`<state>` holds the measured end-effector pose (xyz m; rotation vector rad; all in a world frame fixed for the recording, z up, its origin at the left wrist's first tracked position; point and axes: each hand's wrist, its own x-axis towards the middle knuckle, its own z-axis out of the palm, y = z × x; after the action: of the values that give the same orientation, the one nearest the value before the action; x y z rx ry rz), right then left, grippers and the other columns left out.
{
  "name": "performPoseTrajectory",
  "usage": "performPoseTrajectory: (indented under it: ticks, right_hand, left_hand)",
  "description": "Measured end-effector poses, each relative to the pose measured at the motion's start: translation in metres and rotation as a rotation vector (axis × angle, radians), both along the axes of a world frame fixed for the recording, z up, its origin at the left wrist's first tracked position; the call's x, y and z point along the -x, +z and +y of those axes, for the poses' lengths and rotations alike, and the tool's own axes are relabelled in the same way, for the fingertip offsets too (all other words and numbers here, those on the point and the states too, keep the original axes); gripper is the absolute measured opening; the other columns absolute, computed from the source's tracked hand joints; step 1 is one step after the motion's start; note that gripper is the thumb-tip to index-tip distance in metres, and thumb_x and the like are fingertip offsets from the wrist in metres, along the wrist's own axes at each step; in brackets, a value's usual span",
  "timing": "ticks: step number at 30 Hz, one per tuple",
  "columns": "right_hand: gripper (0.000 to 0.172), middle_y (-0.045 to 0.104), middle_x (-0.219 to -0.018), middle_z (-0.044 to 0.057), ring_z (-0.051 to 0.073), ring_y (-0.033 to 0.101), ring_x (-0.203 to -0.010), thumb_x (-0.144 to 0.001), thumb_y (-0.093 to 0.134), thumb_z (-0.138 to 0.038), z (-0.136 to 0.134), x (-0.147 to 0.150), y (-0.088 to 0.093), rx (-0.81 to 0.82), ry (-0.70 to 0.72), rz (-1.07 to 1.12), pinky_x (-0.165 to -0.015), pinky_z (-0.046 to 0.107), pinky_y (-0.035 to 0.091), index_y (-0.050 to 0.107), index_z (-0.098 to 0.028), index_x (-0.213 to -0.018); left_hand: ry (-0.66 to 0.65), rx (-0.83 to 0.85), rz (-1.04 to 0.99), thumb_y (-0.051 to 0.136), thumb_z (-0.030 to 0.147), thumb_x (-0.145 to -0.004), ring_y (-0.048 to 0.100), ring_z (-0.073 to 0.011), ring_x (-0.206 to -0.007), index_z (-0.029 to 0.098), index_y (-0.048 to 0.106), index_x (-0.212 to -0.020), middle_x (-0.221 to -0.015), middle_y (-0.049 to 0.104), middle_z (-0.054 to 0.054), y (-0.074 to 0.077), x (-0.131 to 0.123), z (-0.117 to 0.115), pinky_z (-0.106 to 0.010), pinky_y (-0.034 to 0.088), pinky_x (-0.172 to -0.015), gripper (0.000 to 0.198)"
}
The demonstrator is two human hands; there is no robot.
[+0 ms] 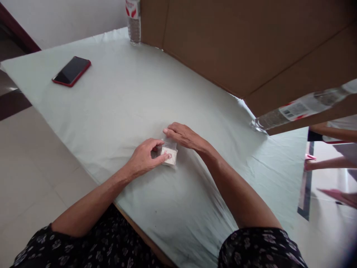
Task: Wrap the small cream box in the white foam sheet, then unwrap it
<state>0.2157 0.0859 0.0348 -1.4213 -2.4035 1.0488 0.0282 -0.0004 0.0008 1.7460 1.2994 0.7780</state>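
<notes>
A small white box in clear plastic lies on the pale green tablecloth, near the table's front edge. My left hand is closed on its left side, with the thumb across the top face. Just beyond the box, my right hand has its fingers bent together at the far end of the clear plastic. Whether those fingers pinch the plastic is too small to make out.
A phone in a red case lies at the back left. A large brown cardboard panel stands at the back right, with a water bottle at its left end and another bottle at its right. People's limbs show beyond the table at right.
</notes>
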Motion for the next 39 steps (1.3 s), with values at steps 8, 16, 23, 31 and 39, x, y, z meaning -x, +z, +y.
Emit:
performPoseTrajectory:
  ticks: [8, 16, 23, 31, 39]
  right_hand:
    - [0.025, 0.063, -0.085, 0.002, 0.015, 0.051, -0.074, -0.086, 0.054, -0.032, -0.005, -0.004, 0.004, 0.13, -0.087, 0.104, -0.067, 0.027, 0.038, 0.061, -0.018, -0.106]
    - [0.019, 0.055, -0.07, -0.002, 0.012, 0.046, -0.066, -0.075, 0.052, -0.024, -0.001, -0.009, -0.006, 0.118, -0.129, 0.196, -0.063, 0.026, 0.036, 0.067, -0.016, -0.085]
    - [0.014, 0.055, -0.067, -0.002, 0.011, 0.044, -0.063, -0.073, 0.058, -0.028, -0.003, -0.013, -0.007, 0.101, -0.204, 0.277, -0.06, 0.026, 0.034, 0.065, -0.017, -0.077]
    - [0.011, 0.062, -0.07, -0.001, 0.012, 0.05, -0.066, -0.079, 0.059, -0.025, -0.027, -0.008, 0.018, 0.047, -0.182, 0.311, -0.063, 0.027, 0.037, 0.066, -0.018, -0.074]
    - [0.017, 0.073, -0.08, 0.0, 0.015, 0.061, -0.074, -0.086, 0.053, -0.015, -0.057, -0.004, 0.024, -0.173, -0.111, 0.147, -0.077, 0.032, 0.038, 0.067, -0.021, -0.079]
  left_hand:
    - [0.013, 0.008, -0.004, 0.071, 0.043, -0.082, 0.064, -0.0191, -0.088, 0.018, 0.067, -0.113, -0.098, 0.069, -0.006, 0.001, -0.001, 0.0, -0.033, 0.052, -0.083, 0.04]
    - [0.011, -0.006, 0.003, 0.072, 0.042, -0.082, 0.064, -0.0189, -0.086, 0.019, 0.067, -0.113, -0.095, 0.069, -0.004, 0.001, 0.0, -0.001, -0.034, 0.052, -0.083, 0.039]
    - [0.044, 0.053, -0.018, 0.072, 0.043, -0.081, 0.065, -0.02, -0.089, 0.018, 0.065, -0.117, -0.099, 0.069, -0.006, 0.003, -0.001, -0.001, -0.036, 0.054, -0.085, 0.045]
    - [0.039, 0.049, -0.03, 0.07, 0.04, -0.083, 0.062, -0.0202, -0.097, 0.018, 0.059, -0.125, -0.11, 0.064, -0.008, 0.003, -0.003, -0.002, -0.037, 0.053, -0.091, 0.049]
    - [0.038, 0.081, -0.015, 0.067, 0.042, -0.084, 0.06, -0.0197, -0.095, 0.019, 0.052, -0.137, -0.11, 0.064, -0.007, 0.004, -0.003, -0.002, -0.037, 0.052, -0.09, 0.059]
